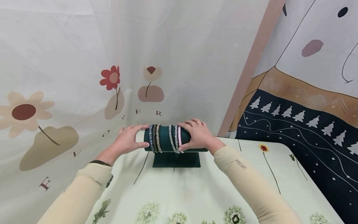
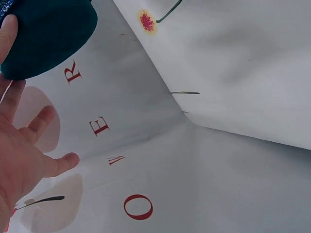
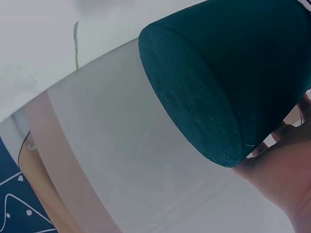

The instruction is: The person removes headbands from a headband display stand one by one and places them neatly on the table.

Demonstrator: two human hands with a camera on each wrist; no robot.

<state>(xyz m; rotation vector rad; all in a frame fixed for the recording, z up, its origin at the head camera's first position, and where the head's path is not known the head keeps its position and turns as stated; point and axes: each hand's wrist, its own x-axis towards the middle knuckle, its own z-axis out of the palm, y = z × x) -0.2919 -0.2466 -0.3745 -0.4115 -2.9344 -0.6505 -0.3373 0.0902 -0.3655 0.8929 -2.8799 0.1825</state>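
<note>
A dark green bracelet stand (image 1: 165,138), a padded horizontal roll on a flat base (image 1: 176,160), stands on the table. Glittery blue, black and gold bracelets (image 1: 155,138) circle its left part. Silver bracelets (image 1: 172,139) and a pink one (image 1: 180,137) sit further right. My left hand (image 1: 127,140) spans the roll's left end, thumb in front and forefinger on top, beside the blue bracelet; its other fingers spread out in the left wrist view. My right hand (image 1: 199,135) grips over the roll's right part, thumb low in front by the pink bracelet. In the right wrist view the roll (image 3: 194,97) hides most of its fingers.
The table (image 1: 179,189) wears a pale cloth printed with flowers. Behind it hangs a white curtain (image 1: 190,62) with flower prints and letters. On the right is a dark blue cloth (image 1: 279,137) with white trees.
</note>
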